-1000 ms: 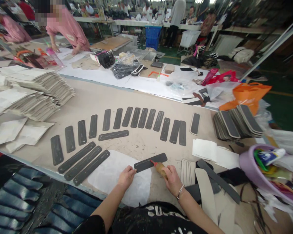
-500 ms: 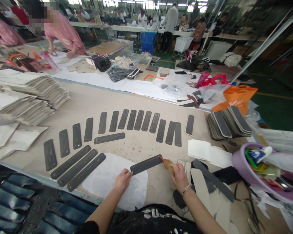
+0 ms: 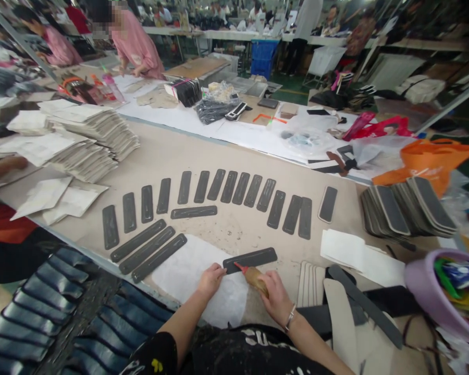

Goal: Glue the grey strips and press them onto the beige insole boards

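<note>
On beige worktable (image 3: pixel 164 146), note dark strip (image 3: pixel 260 257) partly over white sheet (image 3: pixel 222 304), pinched at left end by left hand (image 3: pixel 211 282), beneath red-tipped bottle (image 3: pixel 255 279) gripped in right hand (image 3: pixel 276 296); judge light, bendable, probably slick-topped, best held by edges.
</note>
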Available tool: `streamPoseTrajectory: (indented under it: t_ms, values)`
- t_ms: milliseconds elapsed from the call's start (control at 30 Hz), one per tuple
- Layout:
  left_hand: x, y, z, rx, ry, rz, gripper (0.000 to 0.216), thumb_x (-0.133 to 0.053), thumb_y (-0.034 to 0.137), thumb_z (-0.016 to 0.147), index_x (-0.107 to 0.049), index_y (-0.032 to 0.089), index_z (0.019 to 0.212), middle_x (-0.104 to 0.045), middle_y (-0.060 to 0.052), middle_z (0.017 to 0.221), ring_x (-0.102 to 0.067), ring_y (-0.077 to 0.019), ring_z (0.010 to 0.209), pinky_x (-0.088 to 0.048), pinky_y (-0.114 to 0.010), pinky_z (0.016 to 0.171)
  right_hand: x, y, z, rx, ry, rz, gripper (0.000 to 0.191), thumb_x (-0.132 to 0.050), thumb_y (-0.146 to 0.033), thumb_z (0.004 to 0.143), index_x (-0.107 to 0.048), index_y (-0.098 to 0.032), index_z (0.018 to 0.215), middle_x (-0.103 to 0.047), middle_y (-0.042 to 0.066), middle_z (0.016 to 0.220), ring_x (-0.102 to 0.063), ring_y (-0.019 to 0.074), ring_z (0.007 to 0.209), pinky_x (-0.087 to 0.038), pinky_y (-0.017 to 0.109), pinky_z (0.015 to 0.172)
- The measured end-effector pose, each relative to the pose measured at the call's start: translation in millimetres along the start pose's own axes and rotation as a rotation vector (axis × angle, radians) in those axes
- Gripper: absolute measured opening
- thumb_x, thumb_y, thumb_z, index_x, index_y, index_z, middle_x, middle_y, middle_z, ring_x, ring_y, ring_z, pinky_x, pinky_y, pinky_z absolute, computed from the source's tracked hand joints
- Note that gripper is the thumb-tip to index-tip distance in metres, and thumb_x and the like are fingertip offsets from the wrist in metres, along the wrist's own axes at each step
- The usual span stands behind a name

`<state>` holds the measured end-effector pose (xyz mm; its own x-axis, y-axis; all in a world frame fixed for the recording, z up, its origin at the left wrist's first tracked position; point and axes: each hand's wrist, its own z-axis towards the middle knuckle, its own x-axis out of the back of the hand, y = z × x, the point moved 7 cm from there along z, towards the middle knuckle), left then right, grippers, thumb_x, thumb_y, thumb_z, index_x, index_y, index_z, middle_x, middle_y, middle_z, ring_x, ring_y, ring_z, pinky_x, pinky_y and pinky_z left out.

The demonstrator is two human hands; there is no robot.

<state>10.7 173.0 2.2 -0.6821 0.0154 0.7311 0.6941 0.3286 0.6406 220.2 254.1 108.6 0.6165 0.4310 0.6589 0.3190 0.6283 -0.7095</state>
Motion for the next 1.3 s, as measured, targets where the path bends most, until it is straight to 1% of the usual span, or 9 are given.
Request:
streamPoseTrajectory:
  t_ms: [100, 200, 433, 533, 700, 800, 933, 1100, 1300]
  values:
    - [0, -1, 0, -0.004, 0.004, -0.018, 0.025, -0.042, 0.026, 0.088, -0.067, 0.021, 0.088, -0.058, -0.002, 0.084, -0.054, -0.0122, 0.078, -0.043, -0.021, 0.072, -16, -9, 9, 0.051, -0.068, 0.008, 0.038, -0.046, -0.006, 0.077, -0.047, -0.021, 0.112, -0.044, 0.009, 0.097, -0.046, 0.0229, 0.09, -0.048, 0.04, 0.076]
    - [1, 0, 0, -0.015, 0.008, -0.025, 0.025, -0.043, 0.025, 0.088, -0.067, 0.021, 0.086, -0.058, -0.002, 0.085, -0.054, -0.0119, 0.079, -0.043, -0.022, 0.074, -24, -9, 14, 0.061, -0.096, 0.007, 0.04, -0.046, -0.004, 0.076, -0.047, -0.02, 0.113, -0.042, 0.009, 0.097, -0.045, 0.0227, 0.09, -0.047, 0.04, 0.077]
    - [2, 2, 1, -0.042, 0.035, -0.027, 0.026, -0.042, 0.025, 0.088, -0.066, 0.019, 0.079, -0.056, -0.003, 0.08, -0.054, -0.0124, 0.077, -0.044, -0.022, 0.073, -27, -12, 8, 0.035, -0.13, 0.031, 0.039, -0.045, -0.003, 0.075, -0.047, -0.02, 0.111, -0.042, 0.008, 0.094, -0.044, 0.0219, 0.088, -0.047, 0.039, 0.075]
    - [2, 2, 1, -0.043, 0.048, -0.021, 0.026, -0.042, 0.026, 0.088, -0.065, 0.019, 0.078, -0.056, -0.003, 0.079, -0.054, -0.0126, 0.076, -0.044, -0.023, 0.072, -24, -14, 2, 0.03, -0.106, 0.048, 0.039, -0.046, -0.003, 0.074, -0.048, -0.021, 0.109, -0.043, 0.007, 0.094, -0.045, 0.0214, 0.086, -0.047, 0.038, 0.074]
    - [4, 8, 2, -0.06, 0.037, 0.012, 0.027, -0.041, 0.026, 0.088, -0.065, 0.019, 0.076, -0.055, -0.004, 0.081, -0.055, -0.013, 0.076, -0.044, -0.022, 0.073, -9, 0, -8, -0.058, -0.06, 0.045, 0.039, -0.047, -0.003, 0.075, -0.047, -0.022, 0.109, -0.043, 0.007, 0.095, -0.045, 0.0223, 0.088, -0.047, 0.04, 0.077]
    - [4, 12, 2, -0.036, 0.013, 0.09, 0.027, -0.04, 0.025, 0.089, -0.065, 0.02, 0.078, -0.055, -0.004, 0.084, -0.055, -0.0126, 0.077, -0.044, -0.022, 0.074, 8, 14, -14, -0.1, -0.032, 0.014, 0.038, -0.047, -0.004, 0.076, -0.046, -0.022, 0.11, -0.041, 0.007, 0.096, -0.045, 0.023, 0.089, -0.046, 0.042, 0.079]
    - [2, 17, 3, -0.003, -0.032, 0.196, 0.027, -0.039, 0.024, 0.09, -0.065, 0.02, 0.085, -0.056, -0.005, 0.09, -0.056, -0.0127, 0.077, -0.043, -0.023, 0.075, 31, 33, -25, -0.143, 0.015, -0.067, 0.041, -0.044, -0.001, 0.074, -0.045, -0.022, 0.109, -0.04, 0.007, 0.096, -0.044, 0.0242, 0.09, -0.046, 0.044, 0.079]
    - [0, 20, 6, 0.014, -0.098, 0.287, 0.027, -0.039, 0.023, 0.09, -0.065, 0.019, 0.085, -0.057, -0.005, 0.091, -0.056, -0.0131, 0.078, -0.042, -0.023, 0.075, 53, 52, -37, -0.161, 0.082, -0.159, 0.039, -0.043, -0.002, 0.075, -0.045, -0.022, 0.108, -0.04, 0.007, 0.094, -0.044, 0.0243, 0.089, -0.046, 0.045, 0.077]
    - [-3, 23, 8, -0.01, -0.113, 0.356, 0.028, -0.038, 0.021, 0.09, -0.065, 0.017, 0.081, -0.058, -0.005, 0.09, -0.056, -0.0142, 0.081, -0.042, -0.024, 0.076, 68, 66, -43, -0.2, 0.171, -0.26, 0.038, -0.043, -0.002, 0.075, -0.045, -0.021, 0.108, -0.04, 0.007, 0.093, -0.043, 0.0244, 0.087, -0.045, 0.046, 0.076]
